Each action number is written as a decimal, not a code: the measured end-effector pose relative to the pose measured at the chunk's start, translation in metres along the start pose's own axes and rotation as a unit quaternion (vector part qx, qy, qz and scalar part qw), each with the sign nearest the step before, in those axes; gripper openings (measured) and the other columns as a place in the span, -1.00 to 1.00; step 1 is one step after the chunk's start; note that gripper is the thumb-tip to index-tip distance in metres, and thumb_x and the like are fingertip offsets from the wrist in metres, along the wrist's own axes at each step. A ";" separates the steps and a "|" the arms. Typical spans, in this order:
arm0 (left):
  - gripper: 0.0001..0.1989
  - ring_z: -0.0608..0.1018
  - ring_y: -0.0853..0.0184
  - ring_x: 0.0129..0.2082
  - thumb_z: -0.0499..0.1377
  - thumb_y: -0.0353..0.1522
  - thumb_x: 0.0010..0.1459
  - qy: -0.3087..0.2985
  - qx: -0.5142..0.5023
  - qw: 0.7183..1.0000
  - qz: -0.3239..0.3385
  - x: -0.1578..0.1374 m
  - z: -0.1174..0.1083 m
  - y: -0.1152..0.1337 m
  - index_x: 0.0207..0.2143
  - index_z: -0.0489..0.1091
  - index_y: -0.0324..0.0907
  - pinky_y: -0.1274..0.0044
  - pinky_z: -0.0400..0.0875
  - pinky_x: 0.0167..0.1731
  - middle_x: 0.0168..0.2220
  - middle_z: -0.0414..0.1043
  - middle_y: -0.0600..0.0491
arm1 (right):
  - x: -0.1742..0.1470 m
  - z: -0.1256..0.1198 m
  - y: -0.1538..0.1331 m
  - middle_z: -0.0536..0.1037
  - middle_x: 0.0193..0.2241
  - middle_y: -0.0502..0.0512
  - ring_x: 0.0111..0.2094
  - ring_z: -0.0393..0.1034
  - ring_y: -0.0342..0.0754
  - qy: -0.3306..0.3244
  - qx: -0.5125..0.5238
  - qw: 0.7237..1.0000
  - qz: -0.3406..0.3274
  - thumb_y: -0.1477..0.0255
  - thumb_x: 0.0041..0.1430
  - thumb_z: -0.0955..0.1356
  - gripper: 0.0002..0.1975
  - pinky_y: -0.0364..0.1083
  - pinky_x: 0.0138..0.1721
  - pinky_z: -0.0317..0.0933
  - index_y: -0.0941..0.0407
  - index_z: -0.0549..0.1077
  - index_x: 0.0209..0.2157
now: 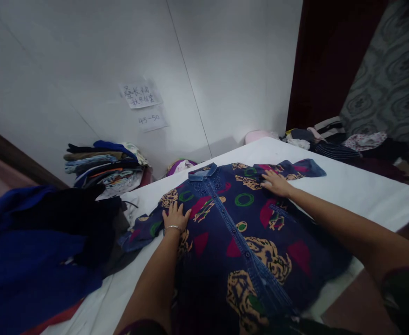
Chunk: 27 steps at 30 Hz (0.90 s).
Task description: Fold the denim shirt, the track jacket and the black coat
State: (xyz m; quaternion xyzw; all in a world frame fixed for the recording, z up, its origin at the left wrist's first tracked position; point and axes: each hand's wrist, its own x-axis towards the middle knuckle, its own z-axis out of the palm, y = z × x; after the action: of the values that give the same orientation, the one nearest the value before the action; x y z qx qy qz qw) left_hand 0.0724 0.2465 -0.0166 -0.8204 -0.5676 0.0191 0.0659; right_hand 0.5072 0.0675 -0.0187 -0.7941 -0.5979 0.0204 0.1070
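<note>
Bare forearms [146, 284] reach forward over a printed denim shirt [234, 228], which lies front up between and beneath the hands. The left hand [175, 218] is spread on the cloth near one shoulder, a bracelet [173, 228] at its wrist; the right hand [277, 183] rests near the other shoulder, fingers apart. Neither appears to grip anything.

Between and just beyond the hands is the collar [202, 173], with the buttoned placket running back toward the wearer. One sleeve stretches out past each hand over the white tabletop [361, 195]. Left of the left hand, a loose heap of blue and black clothes [50, 260] crowds that sleeve's cuff; farther off stands a stack of folded garments [103, 163]. Well beyond the right hand is more clothing [347, 142].

Dragging the palms unevenly could ruck the cloth or skew the placket. If the heap slumps, it could cover the left cuff. Below the right forearm the shirt's side nears the tabletop's edge, so a tug there might pull it over.
</note>
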 end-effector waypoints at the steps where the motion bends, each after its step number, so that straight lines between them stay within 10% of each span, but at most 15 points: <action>1: -0.37 -0.04 0.09 0.31 -0.19 -0.02 0.23 0.014 0.015 1.000 0.001 -0.002 -0.002 0.002 0.23 0.15 -0.12 0.05 -0.18 0.19 0.32 -0.08 -0.06 | -0.013 0.003 -0.005 0.00 0.30 0.12 0.31 -0.24 0.15 -0.019 0.010 0.999 -0.044 -0.02 0.21 0.06 -0.33 0.25 0.21 -0.18 0.00 0.12 0.25; 8: -0.55 0.07 0.06 0.26 -0.09 -0.20 0.24 0.021 0.092 0.995 0.046 -0.028 -0.029 0.021 0.06 0.36 -0.18 0.03 -0.20 0.17 0.26 0.09 -0.14 | -0.079 0.011 0.013 0.06 0.27 0.21 0.29 -0.13 0.17 -0.060 0.006 0.998 0.001 0.06 0.24 0.03 -0.36 0.30 0.18 -0.14 0.06 0.15 0.24; 14: -0.59 0.20 0.13 0.21 -0.01 -0.19 0.20 0.018 0.001 0.996 0.082 -0.114 -0.036 0.005 0.04 0.36 -0.09 0.22 0.07 0.14 0.25 0.12 -0.06 | -0.138 -0.003 0.041 0.21 0.22 0.17 0.25 0.01 0.09 -0.062 0.070 0.996 0.010 0.11 0.16 0.15 -0.38 0.08 0.23 -0.08 0.14 0.28 0.16; 21: -0.44 0.41 0.12 0.06 -0.07 -0.14 0.22 -0.029 -0.154 0.981 -0.115 -0.219 -0.021 -0.050 0.11 0.28 -0.34 0.39 0.26 0.05 0.07 0.36 -0.19 | -0.213 -0.011 0.030 0.40 0.09 0.13 0.09 0.28 0.12 -0.003 0.132 0.991 0.013 0.13 0.13 0.16 -0.43 0.08 0.12 0.13 0.09 0.36 0.09; 27: -0.58 0.53 0.21 -0.10 0.00 -0.22 0.19 -0.062 -0.364 0.908 -0.195 -0.251 -0.029 -0.041 -0.03 0.41 -0.27 0.47 0.37 -0.12 -0.15 0.53 -0.08 | -0.216 -0.006 0.031 0.55 -0.20 0.36 -0.20 0.44 0.18 0.063 0.030 0.995 0.069 0.10 0.12 0.17 -0.38 0.03 -0.21 0.28 0.26 0.43 0.01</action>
State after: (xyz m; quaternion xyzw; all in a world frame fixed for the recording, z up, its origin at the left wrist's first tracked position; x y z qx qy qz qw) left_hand -0.0515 0.0241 0.0066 -0.6574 -0.6868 -0.1514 -0.2705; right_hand 0.4764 -0.1474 -0.0398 -0.8294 -0.5331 -0.0049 0.1666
